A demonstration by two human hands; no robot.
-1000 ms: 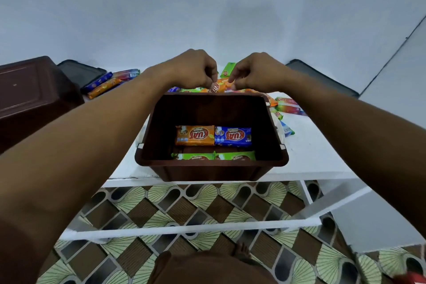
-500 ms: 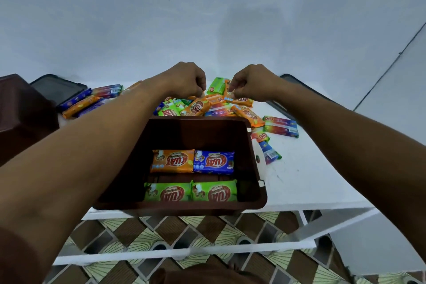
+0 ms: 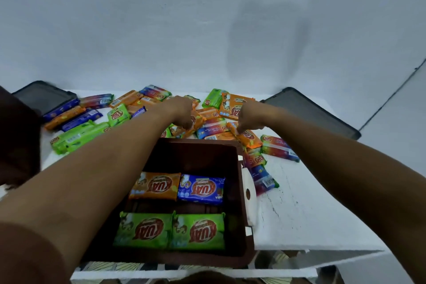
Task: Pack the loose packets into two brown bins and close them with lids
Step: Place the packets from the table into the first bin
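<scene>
Both hands had come down off the pile's crest onto separate packets vs a sec before, when they were bunched together higher over the far rim of the bin (image 3: 242,191). Left hand (image 3: 182,110) sat on an orange packet (image 3: 196,122) just past the bin's far wall, fingers curled down onto it; looked like a pinch, but the fingertips were hidden under the knuckles, so can't tell if it was truly gripped. Right hand (image 3: 250,115) had fingers closed on the end of another orange packet (image 3: 247,137) at the pile's right edge, that packet tilted up a bit at the held end. The view had also dipped, so more of the bin floor showed: 4 packets inside, orange (image 3: 155,185) and blue (image 3: 201,189) in the far row, two green ones (image 3: 144,229) (image 3: 198,232) in the near row, w/ a bare strip between rows. Loose pile (image 3: 147,104) was spread across the white table (image 3: 299,214) behind the bin, well over a dozen left. Two dark lids lay flat at the back, one left (image 3: 43,97), one right (image 3: 311,110); second brown bin (image 3: 16,136) sat at far left, only partly in view. Judgement: this was the grab stage of the next pair, one per hand. Task was early, w/ bin 1 barely one layer deep, bin 2 contents unseen, and both lids off.
</scene>
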